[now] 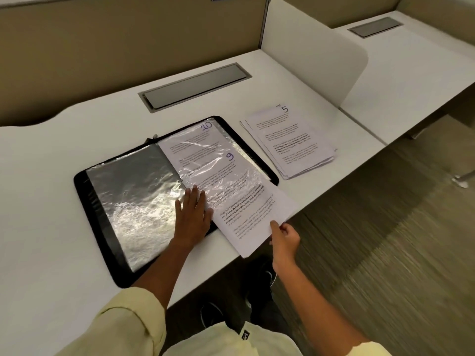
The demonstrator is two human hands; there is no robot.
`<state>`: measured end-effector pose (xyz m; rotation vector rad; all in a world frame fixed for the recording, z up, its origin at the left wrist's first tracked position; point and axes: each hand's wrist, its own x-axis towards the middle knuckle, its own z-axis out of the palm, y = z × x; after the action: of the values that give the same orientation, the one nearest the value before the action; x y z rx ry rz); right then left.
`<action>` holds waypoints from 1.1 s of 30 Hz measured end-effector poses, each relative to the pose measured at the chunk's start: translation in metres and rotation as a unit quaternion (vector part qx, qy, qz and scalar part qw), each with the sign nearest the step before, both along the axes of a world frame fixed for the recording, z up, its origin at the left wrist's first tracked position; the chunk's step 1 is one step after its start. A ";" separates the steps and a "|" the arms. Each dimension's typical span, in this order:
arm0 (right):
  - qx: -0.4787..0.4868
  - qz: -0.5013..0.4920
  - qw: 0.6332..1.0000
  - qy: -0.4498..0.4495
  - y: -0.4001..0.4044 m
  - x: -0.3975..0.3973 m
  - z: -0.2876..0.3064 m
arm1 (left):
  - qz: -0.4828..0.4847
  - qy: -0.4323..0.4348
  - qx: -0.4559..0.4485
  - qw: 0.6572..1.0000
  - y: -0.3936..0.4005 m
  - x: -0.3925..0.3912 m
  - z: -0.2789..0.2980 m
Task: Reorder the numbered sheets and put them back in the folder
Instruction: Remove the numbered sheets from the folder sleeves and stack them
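A black zip folder lies open on the white desk, its clear plastic sleeves shining. A sheet marked 10 sits in a right-hand sleeve. The sheet marked 9 lies partly inside a sleeve over it, with its lower half sticking out past the folder and the desk edge. My left hand lies flat on the sleeve near the folder's spine, fingers straight. My right hand pinches the near corner of sheet 9. A stack of loose sheets, the top one marked 5, lies to the right of the folder.
A grey cable flap is set into the desk behind the folder. A white divider panel stands at the right, with another desk beyond it. The desk's front edge runs just under sheet 9, above carpeted floor.
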<state>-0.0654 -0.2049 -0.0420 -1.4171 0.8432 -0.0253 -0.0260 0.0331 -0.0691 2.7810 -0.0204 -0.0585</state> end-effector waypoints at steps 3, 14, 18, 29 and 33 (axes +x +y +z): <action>0.018 0.022 1.000 -0.004 0.003 0.001 0.002 | -0.006 0.004 0.005 1.000 -0.001 0.001 0.001; 0.031 0.004 1.000 0.003 -0.013 -0.009 -0.003 | -0.046 0.020 -0.001 0.999 -0.012 0.015 0.001; 0.041 -0.024 0.999 -0.015 -0.030 -0.015 0.001 | -0.056 0.027 -0.004 0.998 -0.020 0.020 0.000; 0.007 -0.030 0.999 -0.015 -0.092 -0.024 0.020 | -0.086 0.020 -0.037 0.995 -0.049 0.041 0.001; 0.007 -0.026 1.000 -0.009 -0.109 -0.025 0.026 | -0.087 0.006 -0.030 0.996 -0.061 0.051 0.001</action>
<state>-0.0905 -0.3138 -0.0159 -1.3808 0.8641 -0.0714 0.0254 -0.0277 -0.0677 2.7120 -0.2576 -0.1181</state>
